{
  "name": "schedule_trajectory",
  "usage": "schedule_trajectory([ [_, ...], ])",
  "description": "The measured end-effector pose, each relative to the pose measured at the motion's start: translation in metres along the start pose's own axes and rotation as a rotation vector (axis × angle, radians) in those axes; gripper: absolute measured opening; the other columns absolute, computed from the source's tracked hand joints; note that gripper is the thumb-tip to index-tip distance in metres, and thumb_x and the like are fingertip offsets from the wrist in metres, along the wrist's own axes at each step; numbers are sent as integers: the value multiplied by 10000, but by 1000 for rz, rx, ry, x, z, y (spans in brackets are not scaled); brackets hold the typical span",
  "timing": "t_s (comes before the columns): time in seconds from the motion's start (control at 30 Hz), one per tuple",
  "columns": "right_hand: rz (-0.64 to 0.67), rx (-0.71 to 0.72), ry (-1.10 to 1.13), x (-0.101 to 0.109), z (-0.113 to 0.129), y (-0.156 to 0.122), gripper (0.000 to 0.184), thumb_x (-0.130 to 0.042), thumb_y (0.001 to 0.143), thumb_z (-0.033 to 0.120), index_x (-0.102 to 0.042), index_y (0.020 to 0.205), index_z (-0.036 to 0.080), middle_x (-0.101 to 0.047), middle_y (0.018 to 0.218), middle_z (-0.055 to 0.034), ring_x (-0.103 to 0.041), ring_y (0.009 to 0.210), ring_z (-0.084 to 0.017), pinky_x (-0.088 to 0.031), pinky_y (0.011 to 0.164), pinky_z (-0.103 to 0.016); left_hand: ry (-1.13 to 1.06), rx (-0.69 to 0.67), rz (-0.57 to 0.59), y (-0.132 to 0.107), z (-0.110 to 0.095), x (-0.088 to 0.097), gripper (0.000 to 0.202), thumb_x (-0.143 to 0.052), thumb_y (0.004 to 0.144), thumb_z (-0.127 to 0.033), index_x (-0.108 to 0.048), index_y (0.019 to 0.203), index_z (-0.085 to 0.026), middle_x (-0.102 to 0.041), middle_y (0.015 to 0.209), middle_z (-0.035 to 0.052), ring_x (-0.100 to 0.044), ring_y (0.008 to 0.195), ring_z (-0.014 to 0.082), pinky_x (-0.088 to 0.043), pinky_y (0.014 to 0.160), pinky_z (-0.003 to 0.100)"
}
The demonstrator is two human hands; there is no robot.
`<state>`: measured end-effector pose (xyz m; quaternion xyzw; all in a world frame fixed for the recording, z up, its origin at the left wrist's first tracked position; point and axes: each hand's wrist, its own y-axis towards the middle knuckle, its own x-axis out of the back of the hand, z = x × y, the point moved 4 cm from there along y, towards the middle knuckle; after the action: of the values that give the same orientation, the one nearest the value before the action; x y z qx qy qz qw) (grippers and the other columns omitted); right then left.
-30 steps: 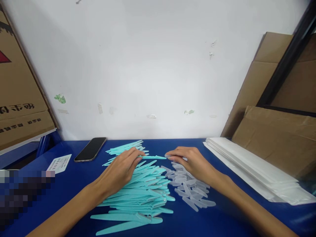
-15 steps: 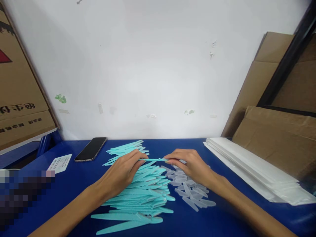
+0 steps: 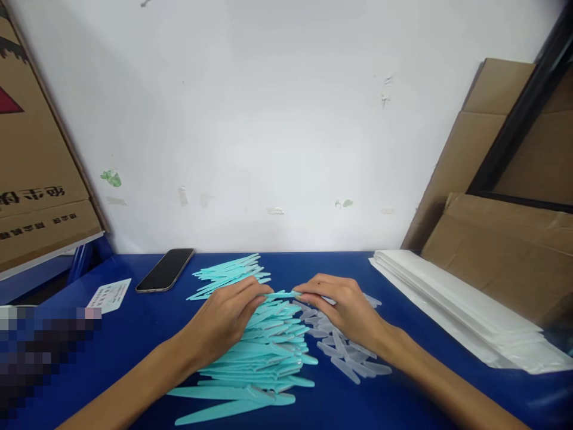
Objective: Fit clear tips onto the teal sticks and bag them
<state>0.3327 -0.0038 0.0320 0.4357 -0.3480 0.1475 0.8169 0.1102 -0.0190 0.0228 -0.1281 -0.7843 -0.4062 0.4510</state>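
Observation:
My left hand (image 3: 235,310) pinches one end of a turquoise eyebrow razor (image 3: 281,294), held level above the table. The fingertips of my right hand (image 3: 340,304) close on its other end; whether a cap is between them is hidden. Under and in front of my hands lies a large pile of turquoise eyebrow razors (image 3: 273,349), most pointing sideways. Beside it, partly beneath my right hand, are scattered translucent caps (image 3: 349,355). A smaller group of turquoise razors (image 3: 228,272) lies farther back, beyond my left hand.
The blue table (image 3: 147,334) meets a white wall. A phone (image 3: 165,270) and a printed card (image 3: 110,297) lie at the left. Folded white sheets (image 3: 452,304) are stacked at the right, by brown cardboard (image 3: 501,251). A carton (image 3: 40,149) stands at the far left.
Both hands have shifted slightly down, and their fingertips are a little closer together on the razor. The razor has turned to show more of its flat side.

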Motion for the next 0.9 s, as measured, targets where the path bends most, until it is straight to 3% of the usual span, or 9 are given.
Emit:
schedule_trajectory([
  [0.33, -41, 23, 31, -3, 6, -2, 262, -544, 1028, 331, -754, 1150, 231, -770, 960, -59, -716, 847, -189, -594, 754, -315, -36, -10, -41, -1, -1, 1, 284, -380, 1074, -187, -626, 1214, -199, -650, 963, 53, -592, 753, 150, -448, 662, 266],
  [0.5, 11, 2, -32, -8, 7, -2, 244, -535, 1033, 294, -733, 1161, 230, -759, 1023, -57, -712, 903, -192, -594, 792, -325, 65, -59, -35, 1, 3, 4, 277, -391, 1073, -212, -632, 1209, -198, -675, 956, 53, -623, 770, 163, -464, 666, 268],
  [0.67, 25, -25, -284, -7, 0, -3, 384, -530, 1019, 246, -543, 1403, 245, -664, 1255, -93, -642, 1102, -252, -555, 939, -464, 344, -54, -108, 1, 34, 14, 276, -413, 1061, -258, -667, 1149, -193, -731, 1024, 76, -679, 897, 236, -478, 831, 383],
  [0.8, -3, -46, -352, -1, -10, -3, 304, -501, 1015, 208, -591, 1305, 232, -660, 1208, -98, -646, 1066, -252, -550, 912, -466, 500, 182, -10, -3, 73, 22, 311, -437, 1033, -332, -703, 1081, -181, -725, 920, 104, -659, 852, 281, -481, 778, 408],
  [0.9, -4, -63, -370, 2, -14, -2, 259, -501, 1016, 213, -621, 1246, 227, -668, 1185, -93, -650, 1044, -248, -540, 898, -453, 547, 234, 45, -4, 85, 25, 326, -420, 1023, -323, -708, 1073, -178, -724, 918, 115, -655, 875, 295, -471, 794, 419],
])
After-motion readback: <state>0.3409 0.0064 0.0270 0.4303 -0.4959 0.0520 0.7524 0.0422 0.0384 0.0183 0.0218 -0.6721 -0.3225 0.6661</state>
